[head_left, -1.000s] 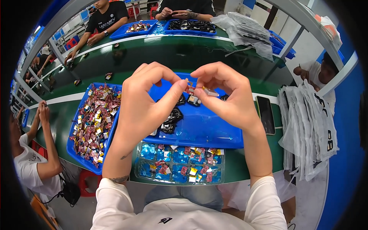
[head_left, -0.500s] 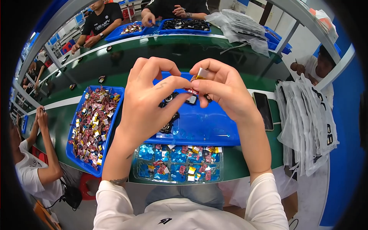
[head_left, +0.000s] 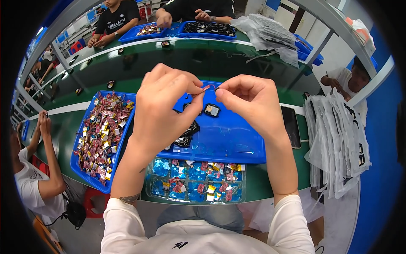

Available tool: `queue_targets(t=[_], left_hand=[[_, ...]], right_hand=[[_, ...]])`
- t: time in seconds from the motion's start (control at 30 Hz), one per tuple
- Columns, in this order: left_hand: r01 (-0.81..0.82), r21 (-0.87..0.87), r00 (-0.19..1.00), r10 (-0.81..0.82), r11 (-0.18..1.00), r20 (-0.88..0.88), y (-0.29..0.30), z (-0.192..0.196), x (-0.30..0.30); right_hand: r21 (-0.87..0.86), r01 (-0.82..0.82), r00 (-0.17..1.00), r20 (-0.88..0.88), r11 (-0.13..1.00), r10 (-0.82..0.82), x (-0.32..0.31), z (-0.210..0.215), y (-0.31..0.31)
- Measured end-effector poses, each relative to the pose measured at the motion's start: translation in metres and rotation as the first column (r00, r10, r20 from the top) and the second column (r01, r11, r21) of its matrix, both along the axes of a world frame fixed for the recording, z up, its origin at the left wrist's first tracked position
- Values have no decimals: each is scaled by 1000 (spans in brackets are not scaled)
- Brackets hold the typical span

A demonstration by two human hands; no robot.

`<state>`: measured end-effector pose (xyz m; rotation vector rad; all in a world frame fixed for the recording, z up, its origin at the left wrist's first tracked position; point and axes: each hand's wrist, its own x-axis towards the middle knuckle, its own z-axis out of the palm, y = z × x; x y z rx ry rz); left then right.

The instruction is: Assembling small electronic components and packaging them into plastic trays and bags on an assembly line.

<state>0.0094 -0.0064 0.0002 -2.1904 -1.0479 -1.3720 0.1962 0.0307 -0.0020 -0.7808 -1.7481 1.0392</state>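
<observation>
Above the blue tray (head_left: 237, 144), my left hand (head_left: 167, 99) pinches a small red circuit board (head_left: 206, 88) between thumb and forefinger. Thin red wire loops from the board toward my right hand (head_left: 251, 101). That hand's thumb and fingertips are closed on a tiny dark part (head_left: 217, 89), too small to make out. Below, on the tray, lies a square black module (head_left: 212, 110) with a silvery face. Black round-edged parts (head_left: 185, 137) are heaped at the tray's left side, partly hidden by my left hand.
A blue bin (head_left: 132, 122) of red boards with white-and-yellow cells stands at left. A clear compartment tray (head_left: 243, 192) holding similar pieces sits in front. At right are a phone (head_left: 290, 127) and stacked plastic bags (head_left: 334, 144). Co-workers sit across the green conveyor (head_left: 139, 67).
The white cell seen in my right hand is no longer visible there. My hands have moved slightly apart, with wire showing between them. The square module now lies uncovered on the tray.
</observation>
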Motion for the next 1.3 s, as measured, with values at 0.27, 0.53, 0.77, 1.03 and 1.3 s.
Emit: queue_targets(t=[0.27, 0.53, 0.77, 1.03, 1.3], left_hand=[[581, -673, 781, -80, 458, 619, 4, 0, -9], [753, -587, 636, -101, 298, 765, 5, -3, -13], [830, -525, 551, -135, 187, 823, 6, -1, -12], [847, -496, 528, -202, 190, 825, 5, 1, -17], [855, -494, 518, -268, 156, 812, 6, 1, -19]], right_hand=[[69, -53, 998, 27, 996, 51, 4, 5, 1], [-168, -328, 938, -175, 930, 299, 7, 0, 5], [-273, -466, 878, -262, 842, 401, 6, -4, 6], [-274, -484, 865, -290, 831, 409, 3, -4, 7], [-335, -518, 843, -356, 787, 403, 2, -5, 3]])
